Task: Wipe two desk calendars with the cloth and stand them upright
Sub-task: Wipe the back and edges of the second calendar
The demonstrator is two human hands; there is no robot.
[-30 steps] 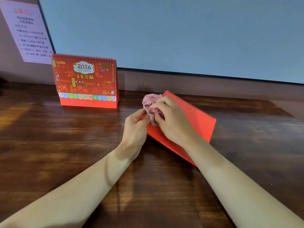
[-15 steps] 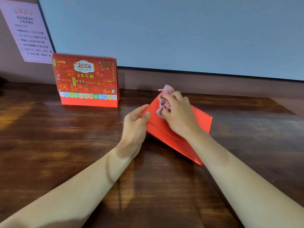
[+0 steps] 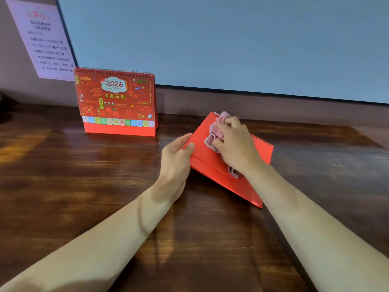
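Far up-left of left hand, on wall: paper notice, print blurred, unreadable.
Left of and beyond left hand, well apart: first calendar, red, "2026" cover facing camera, spiral on top, upright on wooden desk, close to back wall.
Behind everything, above both hands: large pale blue panel with dark frame.
Left hand: at left edge of second calendar, thumb on top face, index finger laid along the edge, pinching that edge. Other fingers hidden, cannot tell where they lie.
Second calendar: between and under both hands, plain red face up, lying low on desk and skewed diagonally, spiral along far-right edge, near corner beside right forearm. Not upright.
Cloth: pink, bunched, touching calendar's top face near far corner, one tail poking out beneath right wrist.
Right hand: fingers curled round cloth, pressing it onto calendar face.
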